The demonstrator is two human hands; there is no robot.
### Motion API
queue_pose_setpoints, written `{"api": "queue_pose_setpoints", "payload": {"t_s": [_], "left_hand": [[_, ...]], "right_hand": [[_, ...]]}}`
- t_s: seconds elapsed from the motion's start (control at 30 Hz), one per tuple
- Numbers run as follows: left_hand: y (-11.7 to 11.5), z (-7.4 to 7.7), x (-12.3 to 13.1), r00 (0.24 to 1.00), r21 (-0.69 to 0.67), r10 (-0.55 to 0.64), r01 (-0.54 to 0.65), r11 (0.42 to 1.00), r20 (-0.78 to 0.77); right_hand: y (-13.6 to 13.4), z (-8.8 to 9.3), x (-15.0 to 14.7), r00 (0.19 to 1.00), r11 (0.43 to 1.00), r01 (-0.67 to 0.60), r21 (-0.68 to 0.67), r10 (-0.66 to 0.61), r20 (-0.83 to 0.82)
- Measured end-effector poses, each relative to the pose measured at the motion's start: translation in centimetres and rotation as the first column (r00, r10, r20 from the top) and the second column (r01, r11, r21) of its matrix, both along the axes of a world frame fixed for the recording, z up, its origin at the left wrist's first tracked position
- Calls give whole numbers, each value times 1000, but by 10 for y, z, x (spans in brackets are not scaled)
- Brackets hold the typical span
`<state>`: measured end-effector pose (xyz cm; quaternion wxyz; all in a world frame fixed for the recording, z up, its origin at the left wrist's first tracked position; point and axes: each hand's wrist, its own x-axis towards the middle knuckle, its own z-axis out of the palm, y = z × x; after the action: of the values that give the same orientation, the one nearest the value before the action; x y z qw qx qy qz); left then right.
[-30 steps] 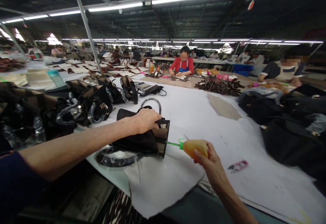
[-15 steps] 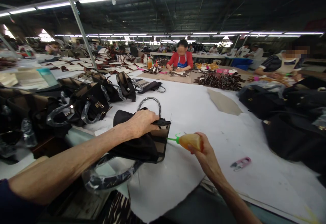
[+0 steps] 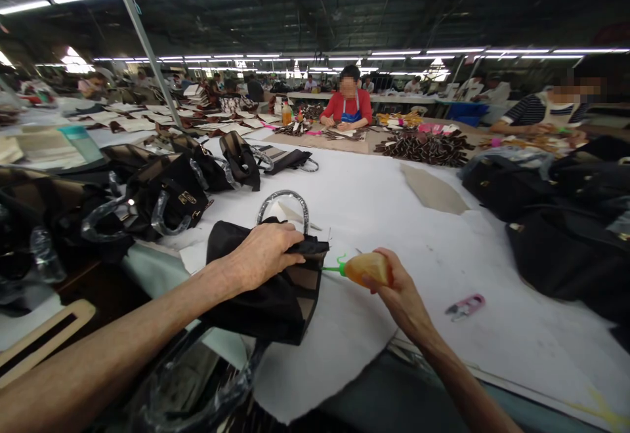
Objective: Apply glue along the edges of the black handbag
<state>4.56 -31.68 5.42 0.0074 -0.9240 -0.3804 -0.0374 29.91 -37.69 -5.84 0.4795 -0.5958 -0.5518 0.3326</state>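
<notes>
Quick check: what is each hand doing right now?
Left hand: closed on the top edge of the black bag.
Right hand: closed around the orange squeeze bottle, nozzle pointing at the bag.

Single head-worn view, forward and slightly down, close over the near white table (image 3: 374, 203) edge

L hand (image 3: 263, 256) pulled the black bag (image 3: 266, 305) closer & lower on the white sheet (image 3: 374, 210). Bag's brown open side shows less now. R hand (image 3: 399, 296) w/ the orange bottle (image 3: 368, 268) went up a bit; its green tip is now at the bag's top edge. Plastic-wrapped handle (image 3: 197, 380) slid past the sheet's edge.
</notes>
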Motion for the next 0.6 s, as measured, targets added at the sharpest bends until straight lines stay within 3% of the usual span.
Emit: {"api": "queue_pose_setpoints", "payload": {"t_s": [0.47, 0.6], "left_hand": [[-8, -8, -8, 999, -21, -6, 7, 1000, 45], [-11, -9, -9, 999, -25, -6, 7, 1000, 47]], "right_hand": [[-6, 6, -3, 1000, 999, -25, -26, 25, 17], [-8, 5, -3, 998, 999, -27, -41, 24, -61]]}}
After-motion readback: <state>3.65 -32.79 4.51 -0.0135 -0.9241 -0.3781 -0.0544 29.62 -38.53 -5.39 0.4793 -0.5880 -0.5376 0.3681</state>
